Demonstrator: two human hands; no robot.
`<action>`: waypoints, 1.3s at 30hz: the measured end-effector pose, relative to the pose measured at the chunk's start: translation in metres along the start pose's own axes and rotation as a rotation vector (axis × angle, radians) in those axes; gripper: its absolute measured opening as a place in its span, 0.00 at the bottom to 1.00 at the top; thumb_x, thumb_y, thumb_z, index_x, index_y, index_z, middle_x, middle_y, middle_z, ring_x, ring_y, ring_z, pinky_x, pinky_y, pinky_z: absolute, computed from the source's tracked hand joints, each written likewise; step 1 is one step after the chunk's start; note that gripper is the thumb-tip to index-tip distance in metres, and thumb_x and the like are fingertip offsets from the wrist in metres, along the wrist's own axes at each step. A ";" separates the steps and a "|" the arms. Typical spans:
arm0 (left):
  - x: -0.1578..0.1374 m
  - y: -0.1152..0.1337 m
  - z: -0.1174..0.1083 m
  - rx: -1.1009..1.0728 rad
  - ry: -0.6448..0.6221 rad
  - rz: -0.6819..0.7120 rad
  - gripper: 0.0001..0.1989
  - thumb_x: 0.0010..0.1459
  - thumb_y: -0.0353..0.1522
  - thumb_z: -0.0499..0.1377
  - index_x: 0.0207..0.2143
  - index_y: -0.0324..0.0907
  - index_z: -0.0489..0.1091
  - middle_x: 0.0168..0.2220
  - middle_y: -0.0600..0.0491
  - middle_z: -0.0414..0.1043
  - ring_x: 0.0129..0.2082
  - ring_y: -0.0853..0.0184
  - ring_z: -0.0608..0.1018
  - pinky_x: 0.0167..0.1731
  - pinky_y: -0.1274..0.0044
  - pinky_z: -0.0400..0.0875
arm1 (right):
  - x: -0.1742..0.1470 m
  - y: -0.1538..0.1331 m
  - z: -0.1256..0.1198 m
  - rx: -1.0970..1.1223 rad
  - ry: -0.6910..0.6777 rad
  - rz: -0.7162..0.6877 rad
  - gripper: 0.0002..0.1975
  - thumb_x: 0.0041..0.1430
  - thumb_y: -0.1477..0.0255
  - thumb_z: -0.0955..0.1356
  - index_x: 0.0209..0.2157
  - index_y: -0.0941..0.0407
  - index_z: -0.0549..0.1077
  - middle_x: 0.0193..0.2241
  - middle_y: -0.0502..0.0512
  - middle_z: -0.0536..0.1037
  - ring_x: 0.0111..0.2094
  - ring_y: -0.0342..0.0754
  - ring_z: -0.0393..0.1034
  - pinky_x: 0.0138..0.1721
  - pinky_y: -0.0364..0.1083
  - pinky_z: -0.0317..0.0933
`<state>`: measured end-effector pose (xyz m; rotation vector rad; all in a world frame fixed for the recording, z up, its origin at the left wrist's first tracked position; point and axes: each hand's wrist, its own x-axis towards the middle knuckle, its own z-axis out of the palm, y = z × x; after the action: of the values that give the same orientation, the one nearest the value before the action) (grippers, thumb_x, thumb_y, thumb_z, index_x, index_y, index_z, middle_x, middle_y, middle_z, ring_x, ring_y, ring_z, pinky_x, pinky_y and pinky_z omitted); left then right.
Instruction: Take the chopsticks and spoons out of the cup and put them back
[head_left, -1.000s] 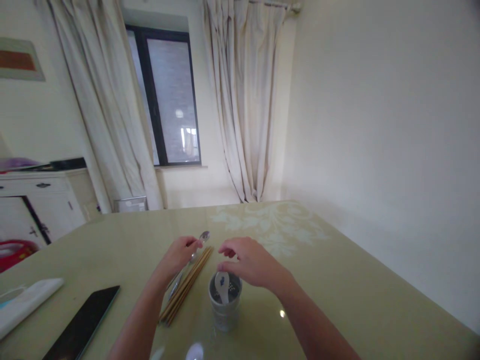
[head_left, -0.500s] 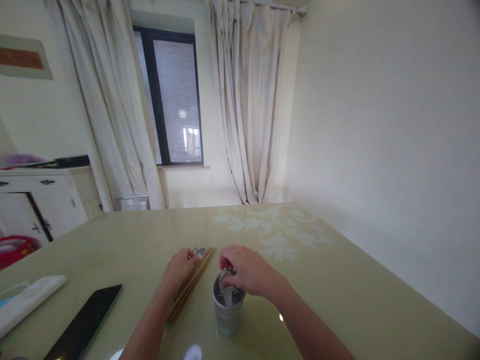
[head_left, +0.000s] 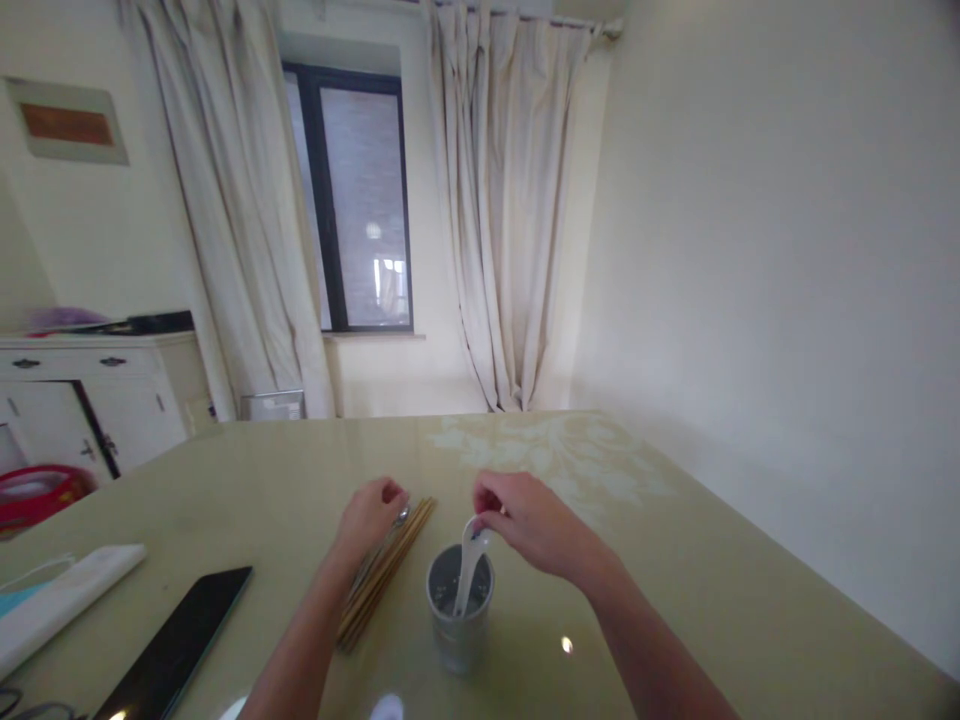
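My right hand (head_left: pixel 525 520) pinches the rounded upper end of a white soup spoon (head_left: pixel 469 572) with a small blue mark. The spoon slants down into a grey metal utensil holder (head_left: pixel 459 640) with small holes, standing upright on the table. To the left, my left hand (head_left: pixel 373 515) has its fingers curled over the far end of some metal spoons (head_left: pixel 404 514). Whether it grips anything is hidden. Beside those spoons lies a bundle of wooden chopsticks (head_left: pixel 388 575), between my left hand and the holder.
On the left of the glossy green table (head_left: pixel 585 560) lie a black phone-like slab (head_left: pixel 176 640) and a white flat object (head_left: pixel 71 605). A white cabinet (head_left: pixel 135 400) and a red basket (head_left: pixel 56 500) stand beyond. A wall (head_left: pixel 772 300) borders the right side.
My right hand has risen slightly and moved right, tilting the soup spoon and lifting its upper end clear of the rim. My left hand has lifted a little over the metal spoons.
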<state>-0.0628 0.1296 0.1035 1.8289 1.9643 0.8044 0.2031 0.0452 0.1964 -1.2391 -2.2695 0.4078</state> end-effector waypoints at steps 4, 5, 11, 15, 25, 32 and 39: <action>-0.027 0.062 -0.033 -0.380 -0.072 0.308 0.22 0.65 0.49 0.54 0.37 0.41 0.77 0.35 0.49 0.81 0.34 0.62 0.79 0.35 0.75 0.71 | -0.006 -0.010 -0.024 0.142 0.255 -0.013 0.05 0.64 0.73 0.72 0.33 0.54 0.73 0.29 0.48 0.80 0.31 0.45 0.74 0.33 0.42 0.61; -0.037 0.078 -0.040 -0.446 -0.104 0.386 0.23 0.65 0.50 0.53 0.37 0.41 0.77 0.35 0.49 0.80 0.35 0.62 0.78 0.35 0.75 0.71 | -0.006 -0.013 -0.026 0.184 0.332 -0.018 0.05 0.64 0.72 0.72 0.33 0.54 0.73 0.29 0.48 0.80 0.31 0.46 0.75 0.33 0.42 0.63; -0.071 0.117 -0.047 -0.405 -0.153 0.518 0.22 0.66 0.49 0.54 0.31 0.42 0.74 0.27 0.55 0.74 0.27 0.67 0.71 0.28 0.78 0.63 | -0.003 -0.021 -0.020 0.298 0.481 -0.020 0.05 0.63 0.71 0.71 0.33 0.53 0.72 0.28 0.49 0.80 0.29 0.45 0.77 0.30 0.42 0.66; -0.040 0.080 -0.035 -0.250 -0.089 0.455 0.22 0.65 0.49 0.54 0.31 0.41 0.76 0.28 0.54 0.75 0.30 0.65 0.73 0.30 0.77 0.62 | -0.006 -0.016 -0.014 0.245 0.302 0.006 0.10 0.62 0.72 0.72 0.45 0.53 0.74 0.42 0.53 0.82 0.36 0.46 0.77 0.36 0.43 0.68; 0.000 -0.019 0.007 0.205 -0.033 -0.065 0.10 0.63 0.37 0.60 0.39 0.42 0.79 0.40 0.46 0.84 0.41 0.59 0.83 0.36 0.76 0.67 | -0.008 -0.005 0.013 -0.059 -0.273 0.001 0.27 0.59 0.62 0.77 0.57 0.56 0.75 0.54 0.63 0.80 0.54 0.61 0.75 0.52 0.51 0.65; -0.002 -0.024 0.015 0.313 -0.061 -0.146 0.10 0.64 0.37 0.59 0.41 0.44 0.78 0.45 0.43 0.84 0.47 0.53 0.84 0.41 0.72 0.71 | -0.006 -0.008 0.018 -0.080 -0.325 0.027 0.26 0.59 0.55 0.75 0.53 0.56 0.78 0.49 0.63 0.83 0.50 0.62 0.77 0.48 0.52 0.67; -0.003 -0.029 0.019 0.378 -0.069 -0.125 0.11 0.65 0.36 0.58 0.42 0.42 0.78 0.45 0.42 0.84 0.47 0.53 0.84 0.42 0.72 0.72 | -0.010 0.001 0.022 0.035 -0.334 -0.078 0.53 0.40 0.49 0.81 0.66 0.54 0.69 0.59 0.64 0.76 0.57 0.66 0.73 0.60 0.57 0.63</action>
<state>-0.0737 0.1301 0.0708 1.8741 2.2772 0.3433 0.1957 0.0375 0.1751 -1.1292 -2.5658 0.6650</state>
